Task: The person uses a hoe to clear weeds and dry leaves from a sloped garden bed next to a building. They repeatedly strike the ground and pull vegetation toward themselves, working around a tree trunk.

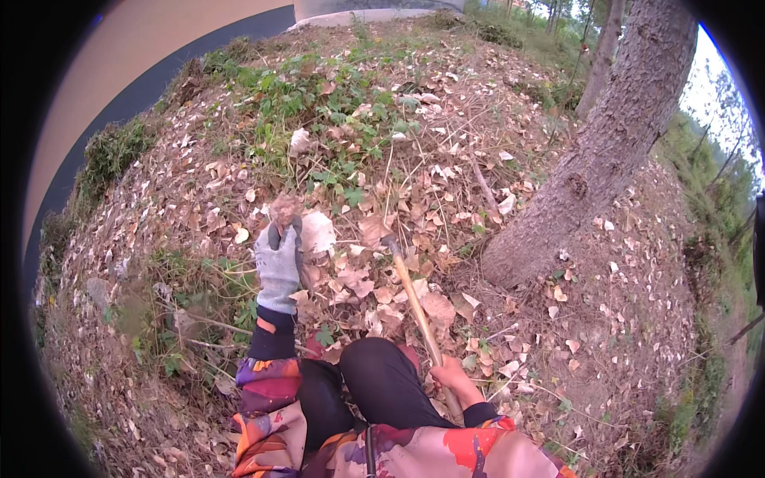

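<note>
My left hand point(280, 260), in a grey work glove with dark fingertips, pinches a clump of dry brown plant matter point(286, 209). A large pale dry leaf point(318, 232) lies just right of its fingers. My right hand point(452, 375), which is bare, grips the wooden handle point(416, 302) of a long tool near its lower end. The handle slants up and left to a dark metal fitting point(388, 240) among the leaves; the tool's working end is hidden, so its kind cannot be told. Between the hands, dry leaves point(364, 281) cover the ground.
A thick tree trunk point(583, 161) rises at the right. Green leafy plants point(317, 101) grow ahead, with more vines at the left. A fallen stick point(481, 179) lies near the trunk. A building wall point(197, 30) with a dark base curves along the upper left.
</note>
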Demonstrator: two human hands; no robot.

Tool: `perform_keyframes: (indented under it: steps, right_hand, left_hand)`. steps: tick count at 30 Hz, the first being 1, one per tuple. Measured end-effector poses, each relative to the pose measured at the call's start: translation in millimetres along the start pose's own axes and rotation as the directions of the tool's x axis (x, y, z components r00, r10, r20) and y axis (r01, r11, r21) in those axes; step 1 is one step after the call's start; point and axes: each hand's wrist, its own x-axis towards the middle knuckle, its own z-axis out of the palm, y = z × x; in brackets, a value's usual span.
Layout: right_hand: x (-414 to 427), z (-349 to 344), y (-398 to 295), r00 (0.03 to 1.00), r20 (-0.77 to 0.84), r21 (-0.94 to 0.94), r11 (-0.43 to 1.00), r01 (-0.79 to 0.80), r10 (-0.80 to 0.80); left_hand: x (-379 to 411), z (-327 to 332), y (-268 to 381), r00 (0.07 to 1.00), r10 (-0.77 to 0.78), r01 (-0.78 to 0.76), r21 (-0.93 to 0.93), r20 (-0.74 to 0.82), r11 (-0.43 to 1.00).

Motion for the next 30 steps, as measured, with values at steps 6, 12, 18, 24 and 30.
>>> perform_keyframes:
  steps: [6, 12, 18, 24, 30]
  right_hand:
    - [-60, -47, 38, 0.993, -0.005, -0.202, 0.973, -0.112, 0.114]
    - [-28, -38, 37, 0.98, -0.188, 0.121, 0.989, 0.085, -0.061]
    - [45, -27, -18, 0.933, -0.351, 0.282, 0.942, 0.183, -0.077]
    - [154, -30, -40, 0.604, -0.634, -0.352, 0.875, 0.332, -0.484]
    - [225, -7, -149, 0.905, -0.352, 0.283, 0.894, 0.347, -0.24]
  left_hand:
    - [-30, 18, 2, 0.998, -0.047, 0.048, 0.004, -0.043, 0.999]
    - [-33, 15, -6, 0.975, -0.189, 0.185, -0.047, -0.116, 0.982]
    - [-24, 13, -6, 0.977, 0.097, -0.04, 0.289, -0.187, 0.956]
    - [-35, 25, -5, 0.884, -0.402, 0.076, 0.778, 0.236, 0.623]
    - [-43, 16, -26, 0.844, -0.413, -0.202, 0.917, 0.341, 0.343]
